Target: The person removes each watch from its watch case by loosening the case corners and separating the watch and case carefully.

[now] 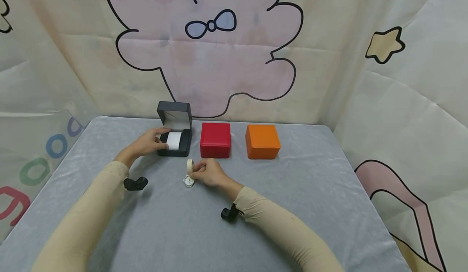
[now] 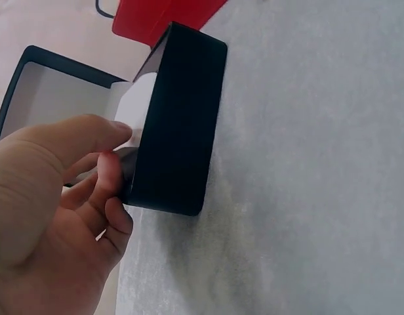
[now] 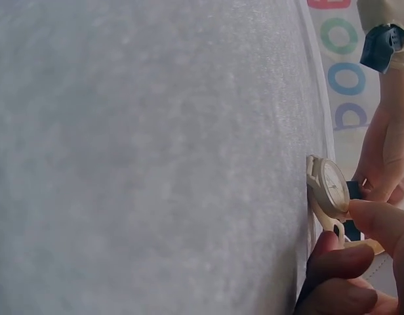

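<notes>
A black watch box [image 1: 185, 143] stands with its lid up at the back left of the table, a white cushion [image 1: 174, 140] inside it. My left hand [image 1: 149, 142] grips the box's left end, with the thumb [image 2: 117, 134] by the cushion. Whether the thumb touches the cushion I cannot tell. In front of the boxes, my right hand [image 1: 211, 173] pinches a cream-strapped watch [image 1: 189, 181] between thumb and fingers. Its pale round dial [image 3: 334, 185] shows in the right wrist view, while the fingers hide part of the strap.
A red box [image 1: 215, 140] stands right of the black one, and an orange box [image 1: 263, 142] farther right; both are closed. Grey cloth covers the table [image 1: 321, 207]. A printed curtain [image 1: 234, 69] rises behind its back edge.
</notes>
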